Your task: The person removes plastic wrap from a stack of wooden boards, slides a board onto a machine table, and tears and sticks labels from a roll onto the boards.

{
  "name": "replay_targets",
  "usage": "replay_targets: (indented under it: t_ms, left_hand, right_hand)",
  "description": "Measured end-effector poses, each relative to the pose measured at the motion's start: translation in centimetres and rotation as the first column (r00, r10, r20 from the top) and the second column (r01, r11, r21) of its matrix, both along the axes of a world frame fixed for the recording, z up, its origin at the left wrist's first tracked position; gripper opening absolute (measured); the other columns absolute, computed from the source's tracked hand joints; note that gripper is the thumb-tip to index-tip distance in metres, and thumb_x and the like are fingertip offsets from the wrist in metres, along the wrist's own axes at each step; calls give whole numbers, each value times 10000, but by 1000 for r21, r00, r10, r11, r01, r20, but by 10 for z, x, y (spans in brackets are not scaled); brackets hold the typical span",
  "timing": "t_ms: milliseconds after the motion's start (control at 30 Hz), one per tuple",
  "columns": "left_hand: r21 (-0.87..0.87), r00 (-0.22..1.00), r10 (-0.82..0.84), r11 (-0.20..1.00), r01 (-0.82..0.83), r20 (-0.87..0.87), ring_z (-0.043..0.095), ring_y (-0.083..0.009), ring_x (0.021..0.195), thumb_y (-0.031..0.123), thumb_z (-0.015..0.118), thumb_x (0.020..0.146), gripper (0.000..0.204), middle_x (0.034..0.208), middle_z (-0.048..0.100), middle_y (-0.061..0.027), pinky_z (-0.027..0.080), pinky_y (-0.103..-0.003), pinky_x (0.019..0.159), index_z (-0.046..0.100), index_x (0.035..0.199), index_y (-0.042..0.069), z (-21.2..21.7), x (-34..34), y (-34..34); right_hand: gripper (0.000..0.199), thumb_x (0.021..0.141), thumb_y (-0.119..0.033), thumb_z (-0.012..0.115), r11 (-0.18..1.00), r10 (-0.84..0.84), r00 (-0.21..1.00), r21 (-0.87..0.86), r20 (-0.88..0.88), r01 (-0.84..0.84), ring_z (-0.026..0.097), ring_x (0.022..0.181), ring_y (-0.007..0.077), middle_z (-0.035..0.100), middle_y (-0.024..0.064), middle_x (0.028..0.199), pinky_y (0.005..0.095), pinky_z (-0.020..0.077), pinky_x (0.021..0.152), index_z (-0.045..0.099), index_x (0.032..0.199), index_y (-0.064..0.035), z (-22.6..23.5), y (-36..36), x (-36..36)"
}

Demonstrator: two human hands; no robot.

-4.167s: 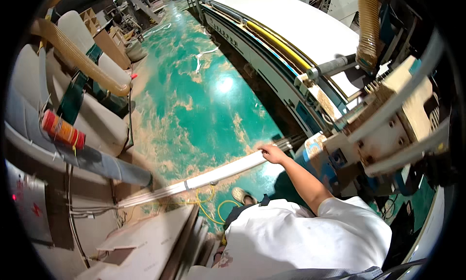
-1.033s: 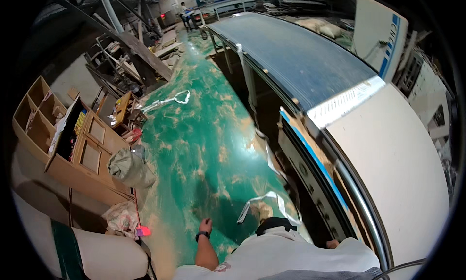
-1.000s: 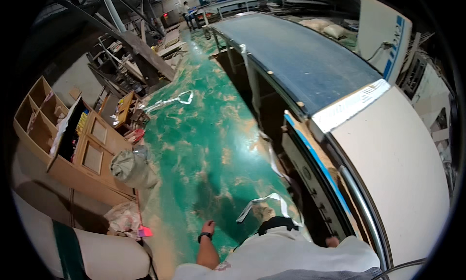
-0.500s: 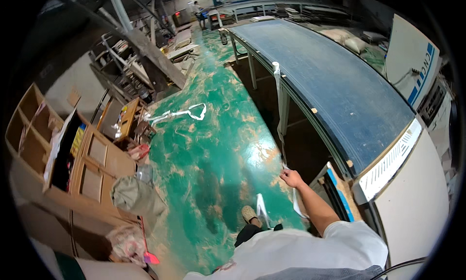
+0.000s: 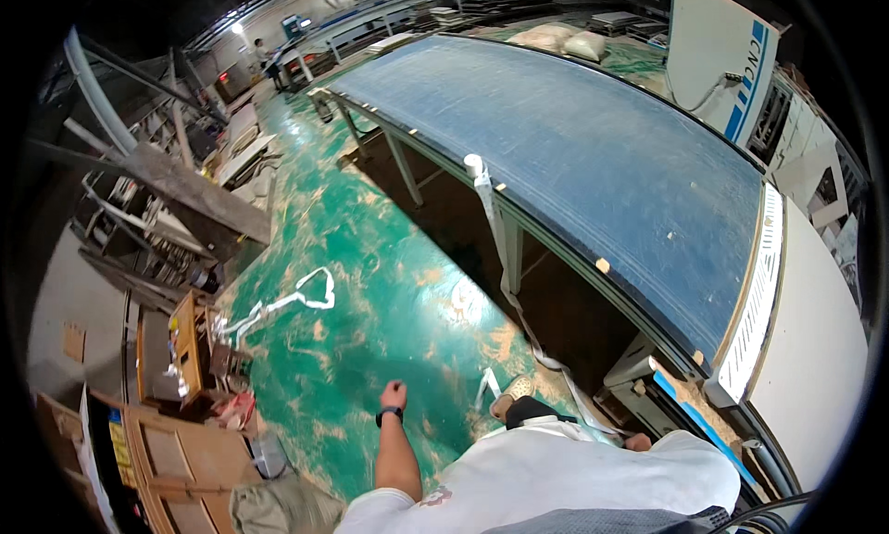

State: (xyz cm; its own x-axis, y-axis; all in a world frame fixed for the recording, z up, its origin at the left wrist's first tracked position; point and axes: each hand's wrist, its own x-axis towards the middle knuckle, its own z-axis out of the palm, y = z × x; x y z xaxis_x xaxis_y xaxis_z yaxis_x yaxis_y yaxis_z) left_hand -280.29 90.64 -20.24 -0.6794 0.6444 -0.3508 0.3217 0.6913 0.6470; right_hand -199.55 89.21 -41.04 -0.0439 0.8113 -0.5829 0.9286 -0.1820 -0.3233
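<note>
My left hand (image 5: 394,395), with a dark watch at the wrist, hangs over the green floor with its fingers curled; nothing shows in it. Close to my right side, my right hand (image 5: 637,442) is partly hidden by my white sleeve, its fingers looking closed where a long white strip (image 5: 554,363) reaches it. From there the strip trails past my shoe and up along the table leg to a white rolled end (image 5: 475,163) at the edge of the long blue-topped table (image 5: 556,154). A second loose white strip (image 5: 319,301) lies looped on the floor.
Along the left stand a wooden cabinet (image 5: 185,441), a small wooden desk (image 5: 190,349) and a leaning plank (image 5: 199,196). A white machine panel (image 5: 718,62) rises beyond the table. Sawdust streaks the green floor (image 5: 370,321). Far back, another person (image 5: 269,63) stands near a bench.
My view has turned to the right. My left hand has come into sight over the floor. My right hand has dropped back beside my body, and my feet have shifted.
</note>
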Motion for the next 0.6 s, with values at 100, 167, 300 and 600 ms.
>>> replay_targets:
  t_ms: [100, 167, 300, 600]
  left_hand:
    - [91, 969, -228, 967, 236, -91, 603, -297, 1065, 310, 584, 859, 361, 1123, 642, -160, 457, -386, 939, 624, 1134, 80, 11, -19, 151]
    - [47, 873, -487, 872, 488, -35, 585, -315, 1093, 318, 570, 877, 404, 1159, 622, -189, 438, -397, 969, 595, 1194, 68, 14, -23, 242]
    - [-83, 601, -769, 628, 774, -220, 462, -386, 1212, 291, 602, 849, 470, 1333, 468, -205, 384, -445, 1031, 535, 1273, 99, 68, -40, 417]
    - [-85, 107, -654, 255, 963, -749, 446, -321, 1234, 205, 673, 748, 564, 1354, 448, -90, 452, -515, 917, 489, 1281, 187, 176, -17, 765]
  right_hand:
    - [133, 809, -172, 624, 946, -36, 999, 325, 40, 21, 601, 691, 241, 623, 118, 744, 375, 452, 654, 636, 732, -64, -18, 44, -47]
    - [432, 833, -357, 575, 900, -390, 921, 220, 17, 377, 528, 1135, 344, 585, 191, 1215, 418, 416, 960, 622, 1125, -43, -31, 82, -119]
    - [336, 876, -330, 512, 941, -42, 968, 316, -246, 121, 616, 965, 343, 652, 137, 1068, 416, 488, 843, 668, 991, -55, 74, 293, -309]
    - [278, 862, -255, 592, 741, -400, 753, 299, -523, 601, 650, 843, 301, 658, 170, 919, 361, 505, 742, 630, 1065, -70, 307, 448, -519]
